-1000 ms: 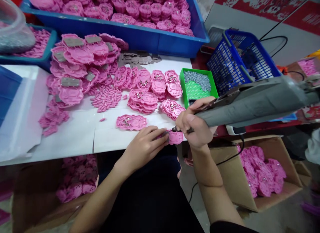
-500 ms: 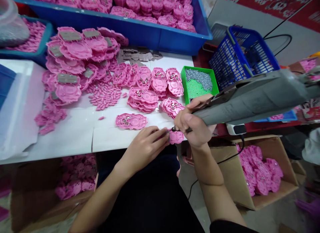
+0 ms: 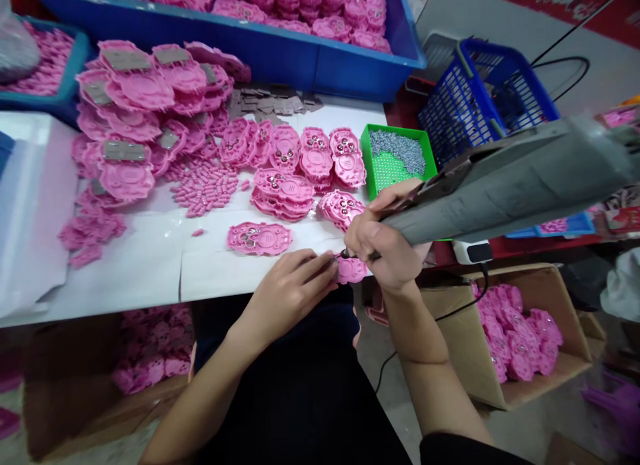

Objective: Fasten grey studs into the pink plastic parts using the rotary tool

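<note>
The pink moulded-plastic casing (image 3: 353,270) is best pinned firmly by the curled left hand (image 3: 294,284), the grey cylindrical tool (image 3: 500,185), gripped in the closed right hand (image 3: 387,246), being held steady.

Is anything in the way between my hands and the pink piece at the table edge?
Nothing visible is. The left hand holds the pink piece, and the gray tool in the right hand points at it with no object between. Whether its tip touches, I can't tell.
</note>
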Demonstrator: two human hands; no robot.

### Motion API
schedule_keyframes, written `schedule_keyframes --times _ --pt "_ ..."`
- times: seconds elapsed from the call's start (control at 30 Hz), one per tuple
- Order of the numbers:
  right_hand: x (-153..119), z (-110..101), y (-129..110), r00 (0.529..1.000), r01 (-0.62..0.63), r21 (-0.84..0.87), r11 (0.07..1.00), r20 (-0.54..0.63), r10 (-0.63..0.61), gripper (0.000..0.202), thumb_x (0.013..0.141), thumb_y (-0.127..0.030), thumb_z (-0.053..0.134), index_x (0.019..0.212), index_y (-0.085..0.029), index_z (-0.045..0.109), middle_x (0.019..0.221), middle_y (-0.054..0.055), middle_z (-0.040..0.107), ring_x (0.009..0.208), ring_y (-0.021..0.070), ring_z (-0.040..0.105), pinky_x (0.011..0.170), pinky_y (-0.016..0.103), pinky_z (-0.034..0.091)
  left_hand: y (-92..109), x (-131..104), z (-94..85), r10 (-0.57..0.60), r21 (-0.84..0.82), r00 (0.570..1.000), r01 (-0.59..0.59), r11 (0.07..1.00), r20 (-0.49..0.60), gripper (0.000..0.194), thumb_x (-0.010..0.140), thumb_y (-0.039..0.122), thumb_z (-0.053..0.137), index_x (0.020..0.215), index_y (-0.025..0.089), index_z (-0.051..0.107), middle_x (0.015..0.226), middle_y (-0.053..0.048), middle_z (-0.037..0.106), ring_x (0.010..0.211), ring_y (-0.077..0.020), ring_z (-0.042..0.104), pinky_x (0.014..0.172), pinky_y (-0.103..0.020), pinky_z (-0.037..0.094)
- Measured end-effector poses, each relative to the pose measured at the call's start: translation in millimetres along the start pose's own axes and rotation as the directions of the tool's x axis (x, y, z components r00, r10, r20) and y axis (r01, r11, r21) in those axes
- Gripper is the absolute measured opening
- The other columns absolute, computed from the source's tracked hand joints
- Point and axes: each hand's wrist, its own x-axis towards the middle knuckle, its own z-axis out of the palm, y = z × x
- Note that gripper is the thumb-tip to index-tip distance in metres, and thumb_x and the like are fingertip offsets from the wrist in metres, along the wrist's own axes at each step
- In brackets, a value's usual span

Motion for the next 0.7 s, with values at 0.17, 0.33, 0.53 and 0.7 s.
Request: schedule_keyframes --times 0.17,0.33,0.53,0.7 --pt "0.2 -0.4 0.3 0.999 -0.034 -0.030 0.999 -0.001 0.034 0.038 0.081 -0.050 0.079 0.091 -0.031 0.047 0.048 -0.013 0.034 0.033 0.0086 0.030 0.036 0.028 0.032 -0.5 0.5 0.2 0.013 0.012 1.000 -0.013 1.000 -0.015 0.028 0.102 0.024 0.066 0.129 0.018 0.068 0.130 -0.011 0.075 0.111 -0.0271 0.067 0.091 -0.045 0.060" --pt "-0.2 -0.6 -0.4 1.000 -0.010 -0.003 1.000 -0.004 0.010 0.038 0.081 -0.045 0.079 0.089 -0.030 0.045 0.048 -0.013 0.036 0.031 0.0091 0.030 0.033 0.028 0.030 -0.9 -0.7 0.2 0.019 0.013 1.000 -0.019 1.000 -0.013 0.030 0.102 0.025 0.066 0.131 0.017 0.067 0.130 -0.011 0.075 0.110 -0.0275 0.066 0.090 -0.045 0.060" --pt "-0.5 0.2 -1.6 1.000 -0.004 -0.001 1.000 -0.026 0.004 0.039 0.080 -0.046 0.079 0.088 -0.030 0.044 0.046 -0.013 0.035 0.030 0.0097 0.030 0.033 0.029 0.031 -1.1 -2.4 0.7 0.026 0.037 1.000 -0.026 0.999 0.007 0.033 0.101 0.025 0.067 0.132 0.016 0.067 0.133 -0.011 0.074 0.112 -0.0294 0.064 0.090 -0.046 0.059" --pt "-0.5 0.1 -4.7 0.998 -0.024 -0.054 0.998 -0.059 0.021 0.042 0.080 -0.053 0.077 0.090 -0.031 0.044 0.046 -0.012 0.033 0.032 0.0107 0.030 0.035 0.031 0.033 -0.9 -2.2 -0.3 0.017 0.018 1.000 -0.018 1.000 0.014 0.032 0.102 0.025 0.065 0.134 0.018 0.066 0.134 -0.010 0.074 0.113 -0.0291 0.064 0.093 -0.047 0.058"
